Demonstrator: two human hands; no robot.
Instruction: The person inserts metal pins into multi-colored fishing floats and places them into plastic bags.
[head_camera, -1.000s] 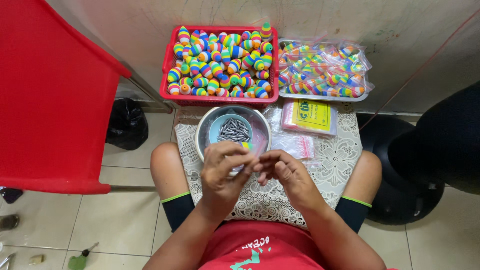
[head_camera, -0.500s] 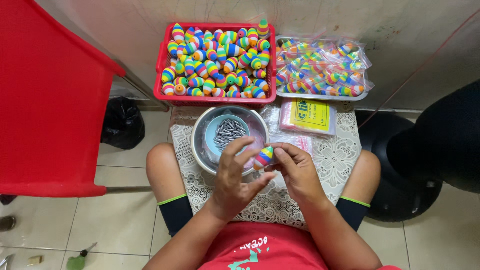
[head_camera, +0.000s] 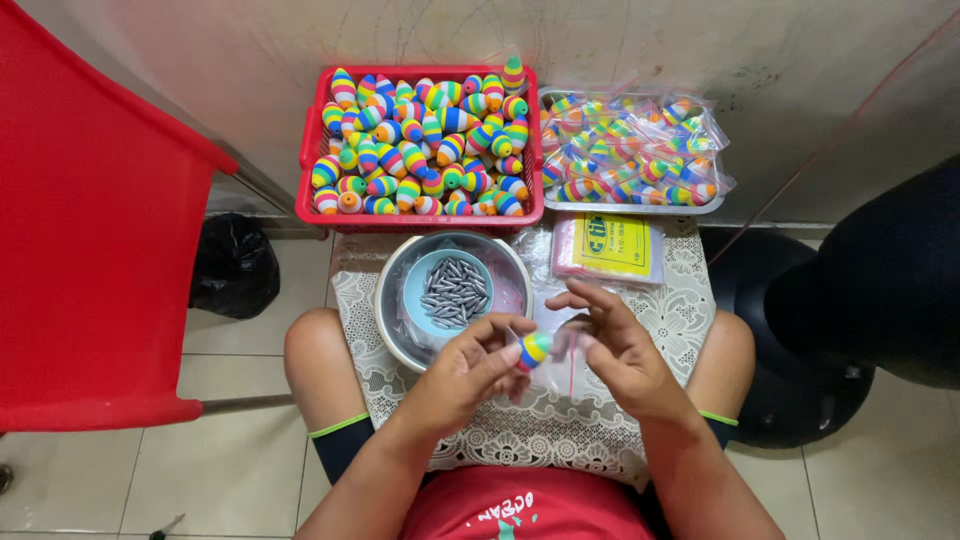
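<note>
My left hand (head_camera: 466, 368) pinches a small rainbow-striped float (head_camera: 534, 349) at its fingertips, over a lace-covered board on my lap. My right hand (head_camera: 612, 345) is beside it, fingers around a small clear plastic bag (head_camera: 566, 352) that touches the float. Just beyond my hands stands a metal bowl (head_camera: 392, 310) with a smaller blue dish of grey metal weights (head_camera: 452, 291). A red basket (head_camera: 312, 145) heaped with the same striped floats sits farther away against the wall.
A tray of bagged floats (head_camera: 630, 150) lies right of the basket, with a stack of empty clear bags under a yellow label (head_camera: 610, 247) in front of it. A red plastic chair (head_camera: 90, 250) stands left, a black stool (head_camera: 800, 390) right, a black bag (head_camera: 232, 275) on the floor.
My hands drew back from the bowl toward my lap. The float went from the left palm to the fingertips, and the right hand brought a clear bag against it.
</note>
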